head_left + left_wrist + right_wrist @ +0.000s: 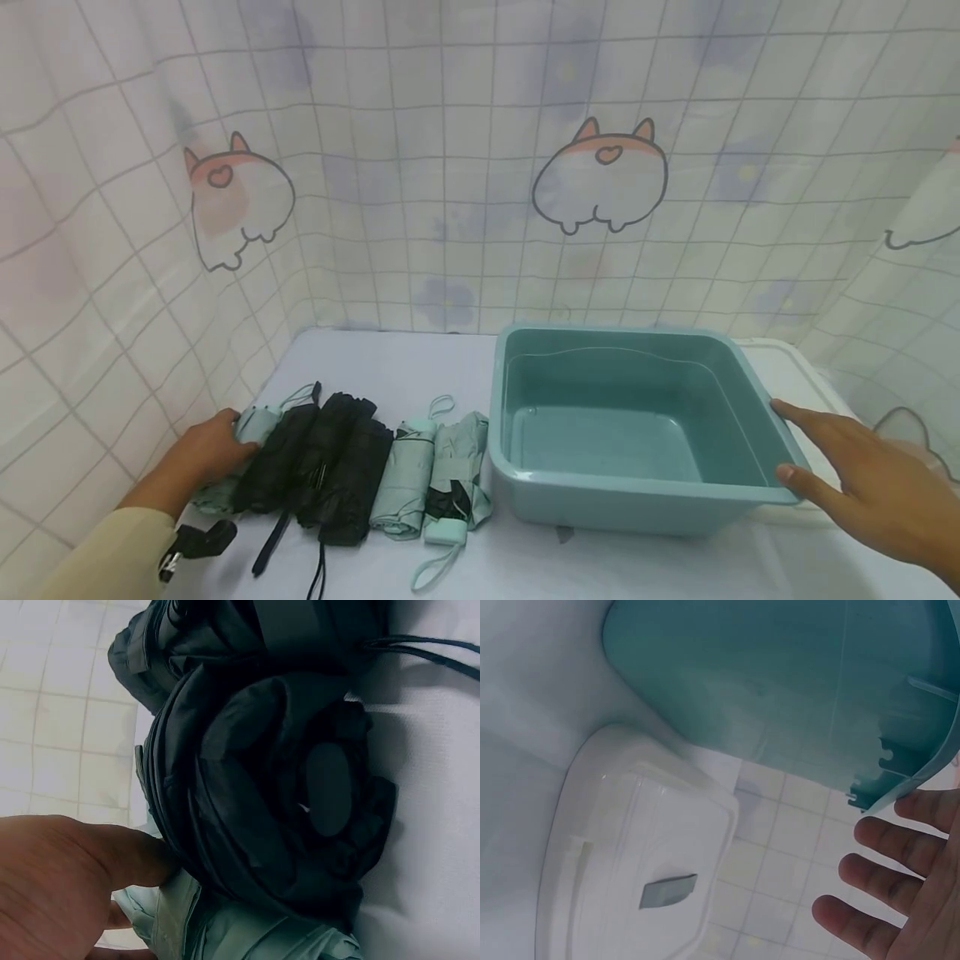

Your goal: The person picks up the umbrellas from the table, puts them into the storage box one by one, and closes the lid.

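Head view: and there's the pale green folded umbrella (258,424), farthest left of the teal tub (622,506), tucked beside a black folded umbrella (279,458).
Left hand (212,450): pinching that pale green roll, thumb one side, fingers the other!
Right hand (873,485): fingers outstretched at the tub's right rim, clasping nothing.
Umbrella's handling: looks light, soft cloth over a probably stiff core, likely slick; round the middle, cloth and core together, seems the surest hold.

White tbl (405,360) w/ umbrellas (356,477) (blk & green), basin (637,507), lid (634,847)
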`<state>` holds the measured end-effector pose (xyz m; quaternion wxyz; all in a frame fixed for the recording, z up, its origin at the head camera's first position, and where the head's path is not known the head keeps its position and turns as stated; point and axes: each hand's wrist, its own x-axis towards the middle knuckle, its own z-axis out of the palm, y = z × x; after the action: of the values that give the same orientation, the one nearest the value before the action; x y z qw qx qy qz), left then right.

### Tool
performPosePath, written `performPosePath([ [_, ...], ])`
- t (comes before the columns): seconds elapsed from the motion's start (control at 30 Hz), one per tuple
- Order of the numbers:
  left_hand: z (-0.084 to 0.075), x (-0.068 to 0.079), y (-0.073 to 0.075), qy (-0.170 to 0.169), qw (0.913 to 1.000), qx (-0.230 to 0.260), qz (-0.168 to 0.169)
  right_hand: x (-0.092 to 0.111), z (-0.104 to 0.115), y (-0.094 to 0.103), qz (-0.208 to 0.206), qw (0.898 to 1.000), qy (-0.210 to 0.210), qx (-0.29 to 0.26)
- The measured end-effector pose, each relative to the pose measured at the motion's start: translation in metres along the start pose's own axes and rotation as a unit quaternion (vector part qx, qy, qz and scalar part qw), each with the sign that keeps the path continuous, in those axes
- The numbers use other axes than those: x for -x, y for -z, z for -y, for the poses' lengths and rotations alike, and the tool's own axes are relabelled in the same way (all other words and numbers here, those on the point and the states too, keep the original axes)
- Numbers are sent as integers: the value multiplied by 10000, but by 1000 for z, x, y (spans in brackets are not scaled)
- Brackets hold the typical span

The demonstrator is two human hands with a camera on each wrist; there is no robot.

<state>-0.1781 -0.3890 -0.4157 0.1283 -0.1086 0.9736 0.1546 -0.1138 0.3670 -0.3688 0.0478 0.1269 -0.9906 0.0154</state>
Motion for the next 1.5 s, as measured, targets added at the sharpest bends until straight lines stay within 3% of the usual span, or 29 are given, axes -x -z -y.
performPosePath([
  [0.23, 1, 3, 3, 96, 9999, 30, 42, -2, 2, 0, -34, 10000, 42, -49],
  [0.47, 3, 1, 6, -58, 10000, 52, -4, -4, 1, 0, 111, 9999, -17, 71],
  [0.87, -5, 3, 10, 77, 9998, -54, -149, -2, -2, -4, -123, 9997, 169, -118],
  [1.13, -6, 5, 21, -165, 9989, -216, -385, -5, -5, -5, 105, 9998, -5, -175],
  [1.37, -10, 8, 30, -210, 9985, -132, -479, -4, -7, -9, -14, 9998, 41, -206],
  [1.5, -14, 10, 33, -252, 9983, -140, -512, -7, -9, -8, 152, 9998, -27, -136],
])
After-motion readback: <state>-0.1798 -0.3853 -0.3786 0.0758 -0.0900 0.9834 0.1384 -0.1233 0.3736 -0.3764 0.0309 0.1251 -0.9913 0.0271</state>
